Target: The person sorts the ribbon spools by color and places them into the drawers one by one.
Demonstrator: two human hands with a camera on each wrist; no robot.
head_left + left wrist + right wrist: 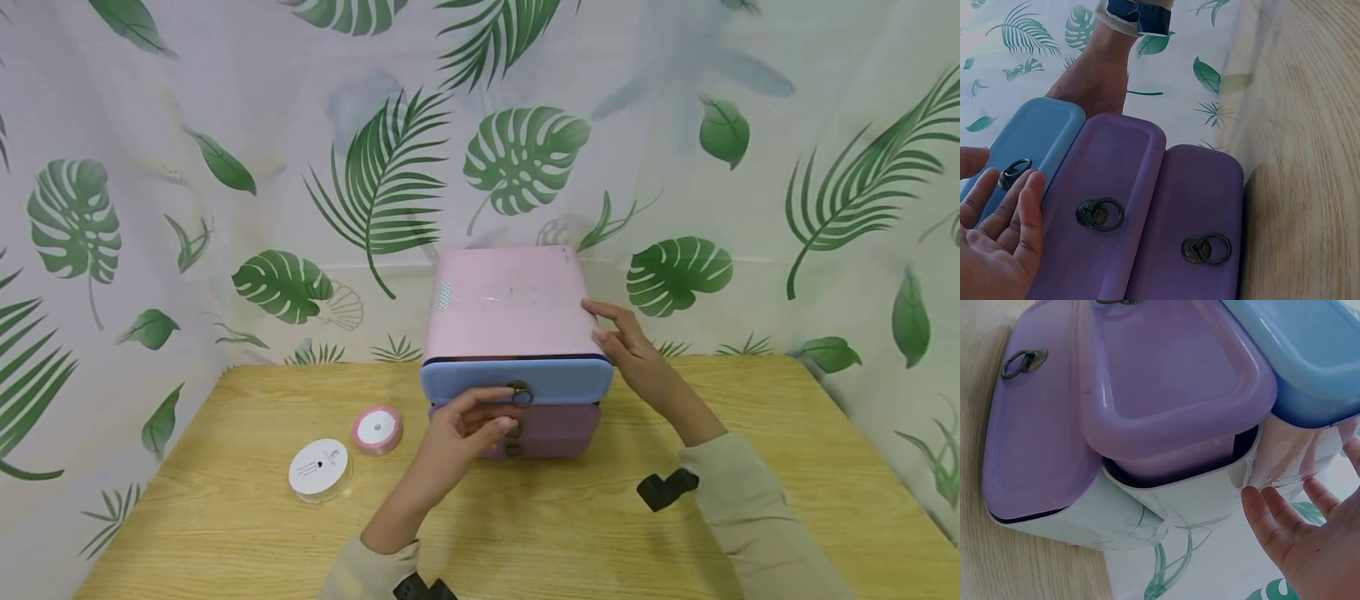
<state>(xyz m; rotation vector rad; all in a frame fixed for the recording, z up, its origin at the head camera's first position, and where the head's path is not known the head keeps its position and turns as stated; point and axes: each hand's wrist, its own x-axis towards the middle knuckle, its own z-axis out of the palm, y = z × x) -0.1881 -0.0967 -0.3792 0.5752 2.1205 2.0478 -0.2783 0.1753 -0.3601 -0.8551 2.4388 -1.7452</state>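
A stacked set of drawers with a pink top (517,304) stands on the table. Its uppermost drawer has a blue front (450,382); purple drawers (1119,162) are beneath. My left hand (450,446) is at the blue front, its fingertips beside the dark metal ring pull (522,396). Those fingers look loosely bent, not closed round the ring. On the right side of the top box rests my right hand (637,358), fingers spread against its wall. In the right wrist view, the blue drawer (1307,403) and middle purple drawer (1172,456) stick out slightly.
Left of the drawers, a pink-rimmed ribbon spool (377,428) and a larger white spool (319,469) lie on the wooden table (600,533). A leaf-printed cloth (525,167) hangs behind the drawers.
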